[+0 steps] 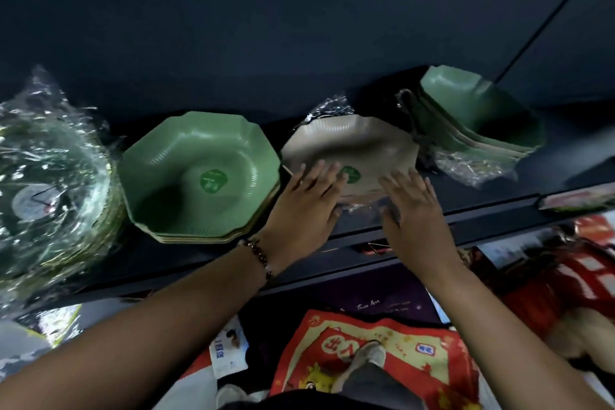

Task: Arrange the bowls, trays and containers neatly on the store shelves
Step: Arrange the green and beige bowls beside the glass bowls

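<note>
Green ribbed bowl (199, 173), beige ribbed bowl (352, 146) with green sticker (350, 174), dark shelf (466, 206).

near rim of beige bowl (352, 146) covered by left hand (304, 206) and right hand (414, 213). green sticker (350, 174) print too small to read. wrapped stack (50, 176) cut off at left edge, contents blurred under glare. tilted stack (479, 116) lower bowls hidden behind plastic.

shelf (466, 210): wrapped stack (50, 183) left | bowl stack (199, 173) | centre bowl (359, 146) | tilted stack (476, 116) right
</note>
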`<state>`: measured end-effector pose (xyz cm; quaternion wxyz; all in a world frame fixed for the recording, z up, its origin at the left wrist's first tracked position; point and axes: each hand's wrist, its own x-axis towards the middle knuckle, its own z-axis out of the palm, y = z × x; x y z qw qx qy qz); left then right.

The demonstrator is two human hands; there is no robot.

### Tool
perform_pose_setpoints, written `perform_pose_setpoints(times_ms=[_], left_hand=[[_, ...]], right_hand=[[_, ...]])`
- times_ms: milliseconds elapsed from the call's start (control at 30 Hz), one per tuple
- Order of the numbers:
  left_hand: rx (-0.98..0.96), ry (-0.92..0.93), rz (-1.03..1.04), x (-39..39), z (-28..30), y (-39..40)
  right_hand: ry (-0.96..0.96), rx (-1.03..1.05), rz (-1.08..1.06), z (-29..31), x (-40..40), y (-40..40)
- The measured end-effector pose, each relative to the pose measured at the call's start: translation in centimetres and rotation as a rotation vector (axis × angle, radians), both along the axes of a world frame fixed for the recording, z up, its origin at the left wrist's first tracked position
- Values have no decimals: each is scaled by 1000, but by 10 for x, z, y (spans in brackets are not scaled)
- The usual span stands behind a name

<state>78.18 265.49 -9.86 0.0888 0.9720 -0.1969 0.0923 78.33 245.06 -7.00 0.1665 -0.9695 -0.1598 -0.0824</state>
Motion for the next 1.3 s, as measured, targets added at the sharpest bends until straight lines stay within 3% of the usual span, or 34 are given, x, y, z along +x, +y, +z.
perform_pose_setpoints(times_ms=[167,300,600,900,1300], left_hand=[[-90,-16,-83,17,4,-27],[-131,6,-55,21,12,-30],[-190,-36,-87,0,20,-11],[-207,-198,-40,-40,31,22],[-231,-178,201,-88,34,117]], right_hand=[[118,150,-122,-1,3,-28],[138,509,-342,7,5,-45],[580,1353,-571,10,36,-44],[614,1262,-539,22,30,-16],[778,1213,-290,16,23,95]])
